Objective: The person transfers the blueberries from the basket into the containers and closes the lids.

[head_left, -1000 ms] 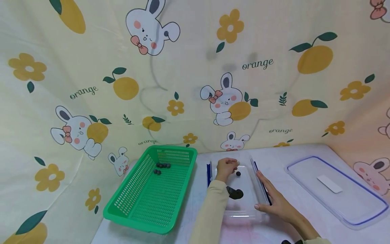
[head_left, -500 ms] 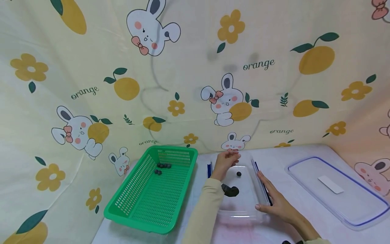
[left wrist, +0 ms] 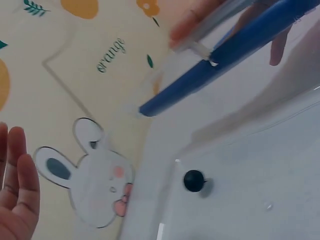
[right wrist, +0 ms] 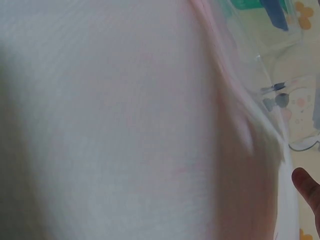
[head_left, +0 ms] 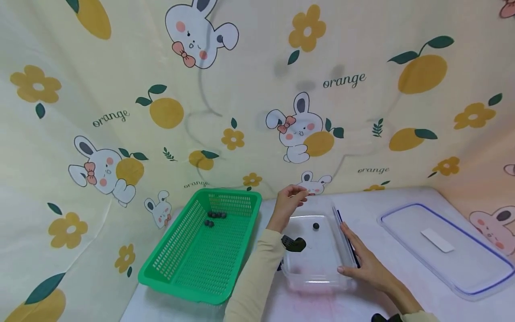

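My left hand (head_left: 287, 205) is raised above the far left part of a clear plastic container (head_left: 310, 268), fingers loosely bent. Nothing shows between its fingers in the left wrist view. A single dark round fruit, like a blueberry (head_left: 315, 226), lies inside the container near its far end; it appears larger in the left wrist view as a dark blueberry (left wrist: 194, 181). Along the container's right side, my right hand (head_left: 368, 264) rests with spread, fairly straight fingers against the raised blue-edged flap (left wrist: 200, 80). Its thumb touches the near right corner.
A green slotted basket (head_left: 193, 268) stands left of the container, with several dark blueberries (head_left: 217, 215) near its far end. To the right lies a clear lid (head_left: 402, 237) with a blue seal. A patterned cloth (head_left: 241, 89) hangs behind the white-covered table.
My left hand has risen from inside the container and moved left and up, away from the blueberry. My right hand stays at the container's right side.
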Demonstrator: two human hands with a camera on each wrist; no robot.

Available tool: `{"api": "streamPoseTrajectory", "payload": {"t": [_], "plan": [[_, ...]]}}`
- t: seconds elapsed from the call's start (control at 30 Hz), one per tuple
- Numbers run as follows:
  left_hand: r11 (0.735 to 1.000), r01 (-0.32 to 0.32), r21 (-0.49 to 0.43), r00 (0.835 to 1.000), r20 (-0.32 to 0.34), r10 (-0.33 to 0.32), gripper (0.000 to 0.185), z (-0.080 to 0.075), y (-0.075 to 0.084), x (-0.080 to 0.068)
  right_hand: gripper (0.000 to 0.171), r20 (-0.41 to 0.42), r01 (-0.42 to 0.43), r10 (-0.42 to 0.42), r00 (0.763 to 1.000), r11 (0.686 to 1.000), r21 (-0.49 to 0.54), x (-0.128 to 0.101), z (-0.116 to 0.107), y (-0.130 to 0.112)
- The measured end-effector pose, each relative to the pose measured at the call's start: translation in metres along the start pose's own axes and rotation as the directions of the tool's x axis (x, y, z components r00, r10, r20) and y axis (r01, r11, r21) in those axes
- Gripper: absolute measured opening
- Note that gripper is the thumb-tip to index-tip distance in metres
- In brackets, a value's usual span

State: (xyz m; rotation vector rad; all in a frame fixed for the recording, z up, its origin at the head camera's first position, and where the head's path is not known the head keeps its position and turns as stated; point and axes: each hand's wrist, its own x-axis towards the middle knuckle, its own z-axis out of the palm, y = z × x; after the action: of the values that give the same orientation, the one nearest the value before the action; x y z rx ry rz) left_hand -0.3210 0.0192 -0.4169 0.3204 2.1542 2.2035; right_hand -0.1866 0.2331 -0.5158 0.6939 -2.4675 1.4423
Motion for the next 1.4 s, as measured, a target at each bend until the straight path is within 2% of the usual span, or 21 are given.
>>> {"api": "streamPoseTrajectory", "payload": {"t": [0.2, 0.4, 0.7, 1.0, 1.2, 1.27, 1.4], "plan": [[0.998, -0.06, 0.023, 0.998, -0.02, 0.061, 0.014, -0.019, 0.018, 0.001, 0.105, 0.014, -0.015, 0.015, 1.0, 1.0, -0.02, 0.005, -0.005, -0.001], [0.998, -0.052, 0.048, 0.996, -0.073, 0.055, 0.014, -0.042, 0.032, -0.005, 0.103, 0.049, -0.064, 0.068, 0.997, 0.995, -0.076, 0.002, -0.007, -0.008], [0.996, -0.071, 0.055, 0.987, -0.138, 0.078, 0.015, -0.081, 0.034, -0.007, 0.108, 0.05, -0.095, 0.102, 0.994, 0.987, -0.133, 0.003, -0.004, -0.015], [0.992, -0.068, 0.105, 0.985, -0.152, 0.084, 0.012, -0.128, 0.039, -0.011, 0.111, 0.046, -0.122, 0.13, 0.99, 0.98, -0.157, 0.003, -0.001, -0.014], [0.971, -0.063, 0.233, 0.972, -0.205, 0.112, 0.016, -0.16, 0.036, -0.018, 0.114, 0.05, -0.127, 0.136, 0.989, 0.982, -0.14, 0.001, 0.001, -0.012], [0.966, -0.062, 0.249, 0.965, -0.232, 0.122, 0.018, -0.169, 0.032, -0.02, 0.114, 0.05, -0.126, 0.134, 0.99, 0.983, -0.136, 0.001, 0.001, -0.011], [0.965, -0.069, 0.252, 0.939, -0.31, 0.148, 0.015, -0.186, 0.025, -0.022, 0.113, 0.049, -0.124, 0.13, 0.99, 0.986, -0.11, 0.001, 0.002, -0.009]]}}
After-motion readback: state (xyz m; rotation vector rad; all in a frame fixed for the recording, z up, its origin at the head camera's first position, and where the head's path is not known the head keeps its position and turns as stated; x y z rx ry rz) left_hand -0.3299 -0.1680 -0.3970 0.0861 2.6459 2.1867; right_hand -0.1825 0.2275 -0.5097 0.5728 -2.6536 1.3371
